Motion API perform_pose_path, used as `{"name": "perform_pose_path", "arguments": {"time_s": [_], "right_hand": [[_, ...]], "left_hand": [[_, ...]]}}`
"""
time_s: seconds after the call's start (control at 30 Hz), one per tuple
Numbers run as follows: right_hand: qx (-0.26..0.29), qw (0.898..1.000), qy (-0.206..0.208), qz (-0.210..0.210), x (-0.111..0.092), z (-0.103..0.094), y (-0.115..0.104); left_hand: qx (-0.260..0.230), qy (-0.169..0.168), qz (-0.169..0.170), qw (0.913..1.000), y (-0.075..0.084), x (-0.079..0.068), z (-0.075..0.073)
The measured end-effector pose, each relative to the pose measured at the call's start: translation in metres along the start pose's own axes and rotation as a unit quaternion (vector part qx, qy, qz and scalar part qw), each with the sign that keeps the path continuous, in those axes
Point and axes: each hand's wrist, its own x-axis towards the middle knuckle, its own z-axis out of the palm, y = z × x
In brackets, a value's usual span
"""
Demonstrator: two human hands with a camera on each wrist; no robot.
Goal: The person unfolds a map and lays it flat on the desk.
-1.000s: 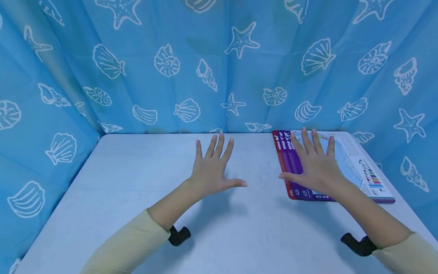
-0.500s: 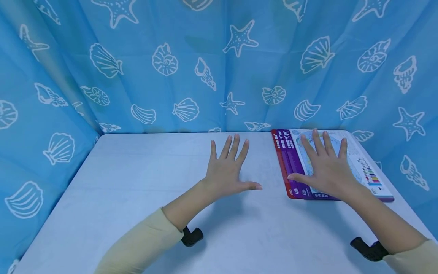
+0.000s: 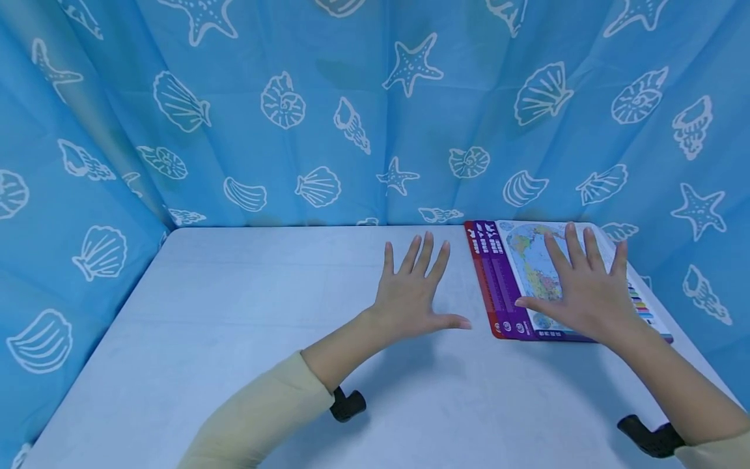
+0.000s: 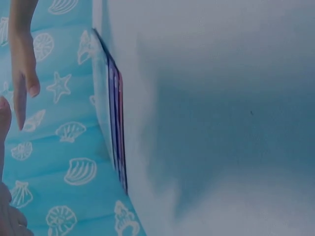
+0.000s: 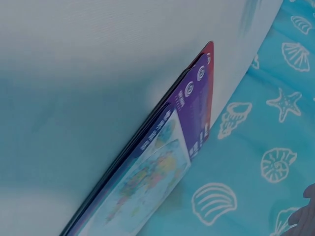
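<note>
In the head view my left hand [image 3: 408, 299] hovers above the white table with its fingers straight and spread, holding nothing. Its shadow falls on the tabletop below. To the right, my right hand [image 3: 592, 293] is held with spread fingers over a fanned stack of maps [image 3: 530, 260] and hides part of it. The top sheet carries a coloured world map; purple and red edges of the sheets beneath show at its left. In the right wrist view the stack of maps [image 5: 142, 182] lies flat on the table. Part of the left hand [image 4: 5, 128] shows at the left wrist view's edge.
A blue curtain [image 3: 281, 150] with white seashell and starfish prints hangs behind and along both sides of the white table [image 3: 234, 312]. Dark wrist devices sit under both forearms, such as the left device [image 3: 348, 405].
Both hands have moved to the right, fingers still spread. My right hand has shifted across the maps, so more of the top map's left part shows. The stack has stayed in place.
</note>
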Motion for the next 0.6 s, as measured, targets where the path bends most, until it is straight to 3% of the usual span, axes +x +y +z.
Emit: {"name": "perform_pose_path", "arguments": {"time_s": [0.6], "right_hand": [[-0.004, 0.999, -0.003, 0.040, -0.017, 0.007, 0.032]], "left_hand": [[0.029, 0.002, 0.047, 0.9985, 0.029, 0.012, 0.019]]}}
